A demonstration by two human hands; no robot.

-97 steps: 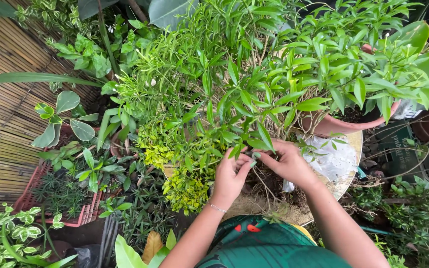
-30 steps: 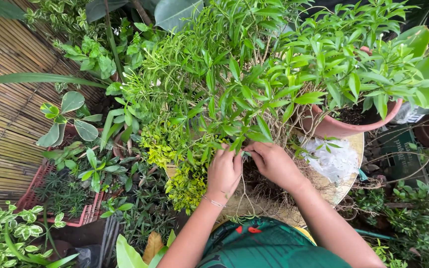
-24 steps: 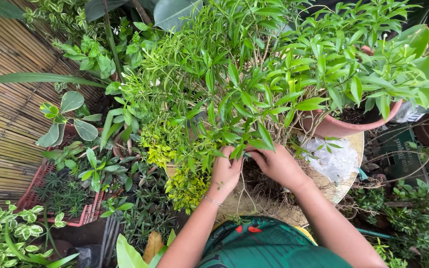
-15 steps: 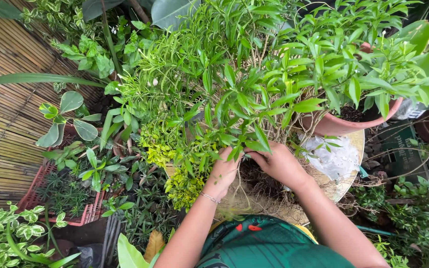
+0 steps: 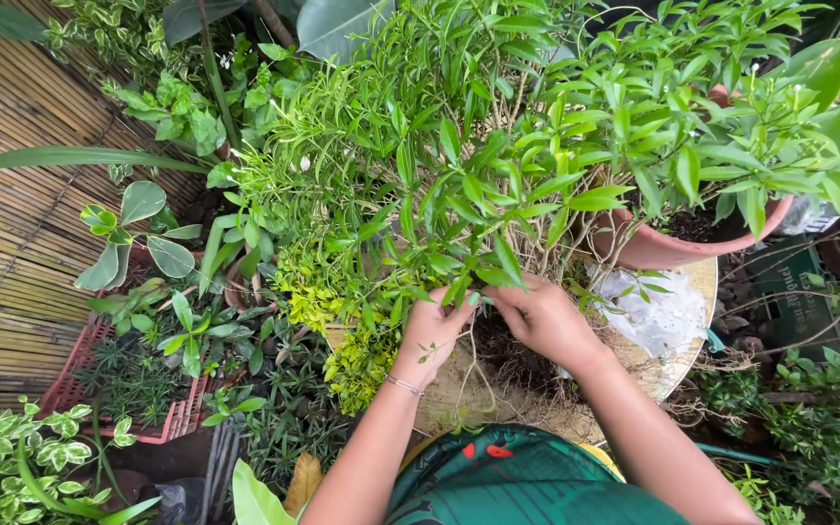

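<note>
My left hand [image 5: 433, 326] and right hand [image 5: 540, 318] pinching closed on thin stems of the leafy shrub [image 5: 459, 185] just above them, terracotta pot [image 5: 668, 245] sitting beyond my right hand, white plastic bag [image 5: 658, 313] lying just right of it

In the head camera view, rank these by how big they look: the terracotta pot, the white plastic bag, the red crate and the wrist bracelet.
1. Terracotta pot and red crate: similar visible size, both partly hidden by leaves, so I will not rank them.
2. White plastic bag.
3. Bracelet on the left hand, clearly smallest.
</note>
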